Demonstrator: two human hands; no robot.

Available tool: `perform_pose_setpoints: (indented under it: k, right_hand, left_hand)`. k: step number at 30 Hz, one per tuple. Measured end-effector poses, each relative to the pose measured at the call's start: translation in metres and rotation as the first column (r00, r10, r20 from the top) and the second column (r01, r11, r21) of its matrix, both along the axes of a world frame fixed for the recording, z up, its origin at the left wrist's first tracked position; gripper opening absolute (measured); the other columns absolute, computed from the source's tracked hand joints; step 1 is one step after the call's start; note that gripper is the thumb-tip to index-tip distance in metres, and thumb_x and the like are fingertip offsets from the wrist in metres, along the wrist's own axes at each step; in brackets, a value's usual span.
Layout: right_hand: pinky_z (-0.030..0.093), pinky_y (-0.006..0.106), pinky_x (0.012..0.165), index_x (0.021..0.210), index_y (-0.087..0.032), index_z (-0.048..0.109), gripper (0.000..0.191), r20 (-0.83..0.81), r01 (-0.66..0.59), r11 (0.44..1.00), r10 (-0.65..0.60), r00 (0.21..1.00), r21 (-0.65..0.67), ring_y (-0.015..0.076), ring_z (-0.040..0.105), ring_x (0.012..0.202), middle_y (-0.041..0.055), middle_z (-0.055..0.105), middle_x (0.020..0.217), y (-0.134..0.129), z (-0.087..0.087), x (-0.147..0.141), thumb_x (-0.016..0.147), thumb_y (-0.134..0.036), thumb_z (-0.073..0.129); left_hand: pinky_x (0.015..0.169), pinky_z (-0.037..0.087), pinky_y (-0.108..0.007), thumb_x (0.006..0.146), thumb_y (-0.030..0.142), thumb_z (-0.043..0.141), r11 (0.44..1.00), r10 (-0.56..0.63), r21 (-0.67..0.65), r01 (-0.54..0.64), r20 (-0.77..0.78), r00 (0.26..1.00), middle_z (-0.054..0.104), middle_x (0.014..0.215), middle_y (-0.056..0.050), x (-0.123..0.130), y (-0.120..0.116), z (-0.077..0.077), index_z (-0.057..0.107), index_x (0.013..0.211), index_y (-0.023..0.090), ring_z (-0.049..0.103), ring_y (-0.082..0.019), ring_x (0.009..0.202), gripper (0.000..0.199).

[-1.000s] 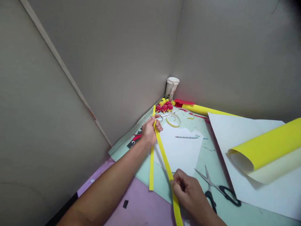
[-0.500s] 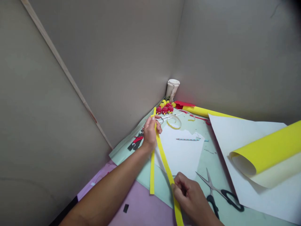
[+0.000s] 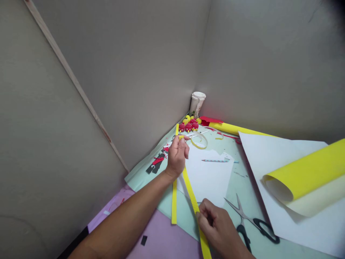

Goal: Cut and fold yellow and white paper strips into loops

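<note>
A long yellow strip of corrugated paper (image 3: pixel 191 190) runs between my two hands. My left hand (image 3: pixel 178 154) is closed around its far end, and a bit of yellow shows at the fingertips. Lower down, my right hand (image 3: pixel 215 221) pinches the same strip between thumb and fingers; its tail drops out of the bottom of the view. A second yellow strip (image 3: pixel 174 208) lies on the table to the left, passing under my left hand. Beneath the held strip is a sheet of white paper (image 3: pixel 207 180) with a patterned pencil (image 3: pixel 215 160) on it.
Scissors (image 3: pixel 242 214) lie spread beside my right hand. A yellow paper roll (image 3: pixel 309 176) rests on white card (image 3: pixel 302 230) at right. Toward the corner stand a white cup (image 3: pixel 198 102) and several small red (image 3: pixel 188 127) and yellow figures. Black and red scraps (image 3: pixel 156 163) lie left.
My left hand has turned and shifted slightly right and down, hiding more of the strip's far end. My right hand has stayed almost still on the strip.
</note>
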State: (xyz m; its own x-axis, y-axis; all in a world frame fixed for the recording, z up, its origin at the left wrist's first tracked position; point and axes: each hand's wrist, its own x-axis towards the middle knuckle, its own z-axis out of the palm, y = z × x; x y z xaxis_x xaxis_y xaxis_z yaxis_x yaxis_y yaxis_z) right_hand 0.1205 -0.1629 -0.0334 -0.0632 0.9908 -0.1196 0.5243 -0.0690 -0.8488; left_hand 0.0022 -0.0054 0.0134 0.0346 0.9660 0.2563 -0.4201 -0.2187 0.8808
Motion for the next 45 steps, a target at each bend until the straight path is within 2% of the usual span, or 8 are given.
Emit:
perform_pose_setpoints:
  k: [6,9,12,21,27,34,40,45]
  right_hand:
    - [0.027,0.023,0.051,0.067,-0.022,0.043,0.016,-0.037,0.022,0.996,-0.025,0.999,-0.089,0.0114,0.037,0.053,-0.0065,0.038,0.054,0.000,0.007,0.004,0.078,-0.031,0.050]
    - [0.026,0.023,0.051,0.068,-0.022,0.045,0.017,-0.087,0.036,0.992,-0.047,0.995,-0.124,0.0109,0.035,0.052,-0.0072,0.037,0.054,0.001,0.008,0.008,0.080,-0.033,0.050]
    - [0.025,0.023,0.050,0.069,-0.021,0.048,0.018,-0.156,0.046,0.987,-0.070,0.985,-0.156,0.0099,0.034,0.050,-0.0081,0.037,0.053,0.002,0.008,0.009,0.082,-0.034,0.051]
    - [0.031,0.022,0.043,0.074,-0.022,0.049,0.025,-0.382,-0.007,0.954,-0.113,0.917,-0.299,0.0087,0.038,0.036,-0.0059,0.059,0.050,0.001,0.010,0.005,0.085,-0.045,0.052]
    - [0.026,0.021,0.042,0.073,-0.022,0.048,0.024,-0.295,-0.072,0.949,-0.023,0.955,-0.306,0.0076,0.036,0.038,-0.0106,0.038,0.046,0.003,0.011,0.010,0.087,-0.039,0.054]
    - [0.029,0.022,0.048,0.085,-0.021,0.057,0.018,-0.199,-0.072,0.960,0.017,0.980,-0.270,0.0092,0.039,0.048,-0.0076,0.043,0.056,0.003,0.008,0.011,0.088,-0.038,0.054]
    - [0.039,0.026,0.059,0.097,-0.023,0.062,0.031,0.084,0.068,0.997,-0.064,0.994,-0.047,0.0150,0.053,0.061,-0.0015,0.059,0.069,0.018,0.038,0.043,0.089,-0.050,0.050]
    - [0.044,0.029,0.072,0.092,-0.024,0.068,0.026,0.298,0.097,0.958,-0.178,0.938,0.269,0.0191,0.064,0.077,0.0027,0.072,0.087,0.093,0.061,0.058,0.088,-0.044,0.052]
  left_hand:
    - [0.050,0.035,-0.020,0.094,0.029,0.052,0.987,0.028,-0.162,0.001,0.179,0.983,0.043,0.054,0.005,-0.002,0.023,-0.007,0.058,0.087,0.019,0.039,-0.008,0.044,0.013]
    - [0.047,0.034,-0.019,0.092,0.023,0.051,0.940,0.058,-0.339,0.039,0.270,0.961,0.044,0.053,0.005,-0.003,0.031,-0.009,0.056,0.087,0.017,0.040,-0.008,0.042,0.009]
    - [0.047,0.036,-0.018,0.091,0.019,0.051,0.901,0.070,-0.426,0.076,0.317,0.946,0.047,0.056,0.004,-0.004,0.036,-0.012,0.055,0.088,0.016,0.043,-0.007,0.043,0.006]
    - [0.039,0.025,-0.014,0.092,0.010,0.041,0.837,0.058,-0.526,0.151,0.360,0.931,0.044,0.058,0.005,-0.007,0.043,-0.019,0.052,0.089,0.012,0.037,-0.003,0.039,0.012]
    - [0.036,0.018,-0.015,0.095,0.015,0.042,0.830,0.012,-0.527,0.181,0.342,0.940,0.043,0.058,0.005,-0.004,0.042,-0.024,0.053,0.087,0.012,0.031,-0.002,0.036,0.013]
    - [0.036,0.015,-0.016,0.095,0.016,0.042,0.813,-0.083,-0.534,0.232,0.289,0.954,0.041,0.056,0.006,0.005,0.037,-0.032,0.051,0.085,0.014,0.026,-0.002,0.034,0.014]
    - [0.037,0.014,-0.016,0.095,0.019,0.042,0.816,-0.115,-0.526,0.239,0.257,0.959,0.040,0.055,0.007,0.007,0.037,-0.036,0.050,0.085,0.015,0.024,-0.002,0.034,0.014]
    - [0.038,0.015,-0.016,0.093,0.023,0.049,0.826,-0.138,-0.510,0.241,0.232,0.963,0.043,0.057,0.006,0.008,0.033,-0.039,0.051,0.086,0.015,0.026,-0.002,0.036,0.010]
